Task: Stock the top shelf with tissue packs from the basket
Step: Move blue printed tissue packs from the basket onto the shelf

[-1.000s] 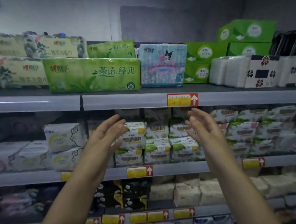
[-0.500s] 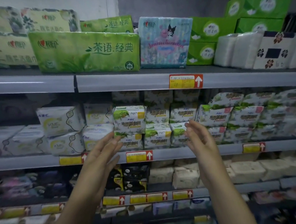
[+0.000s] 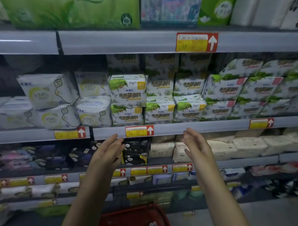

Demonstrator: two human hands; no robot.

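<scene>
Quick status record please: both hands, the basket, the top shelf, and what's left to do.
left hand: open, empty, raised in front of the shelves
right hand: open, empty, palm facing the left hand
basket: red, low between the forearms, a pack visible inside
top shelf: green tissue pack and pastel pack at the front edge
remaining: probably reach down for the next pack

Two bare forearms, no sleeves showing anywhere along them up to the frame's lower edge. The left hand and right hand are bare too: no gloves, no watch or band at either wrist. Whether any finger carries a ring cannot be told.
</scene>
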